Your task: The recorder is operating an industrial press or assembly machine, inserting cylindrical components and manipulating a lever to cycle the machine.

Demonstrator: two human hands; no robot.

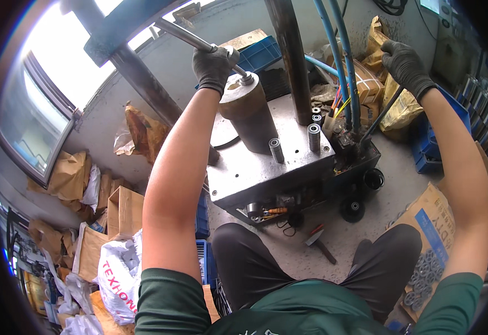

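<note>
1. A seated person in black knit gloves works at a small press (266,167), a grey steel block standing on the concrete floor between their knees.

2. The left hand (213,67) is closed around a bright steel rod (191,36). The rod slants up and away to the left; its lower end meets a brown cylinder (247,114) on the press top.

3. The right hand (403,64) is closed around the top of a thin dark lever (381,114). The lever runs down to a black valve block (350,142) at the right edge of the press.

4. The rod looks smooth, round and stiff, probably heavy for its thickness. Polished metal could slip, so the gloved grip close to its lower end seems a sound hold.

5. The lever looks slim and rigid, and is best taken at its top end, where the hand is.

6. The cylinder is matt, brown and slightly tapered, with a flat top. It looks solid and heavy.

7. Two short steel sleeves (314,137) stand upright on the press top beside a dark column (291,61).

8. Blue hoses (339,61) run down to the valve block.

9. A small hammer (319,243) lies on the floor between the legs. Black rubber wheels (353,209) lie just beside the press.

10. Crumpled brown paper, cartons (124,209) and blue crates (261,53) lie around.
</note>
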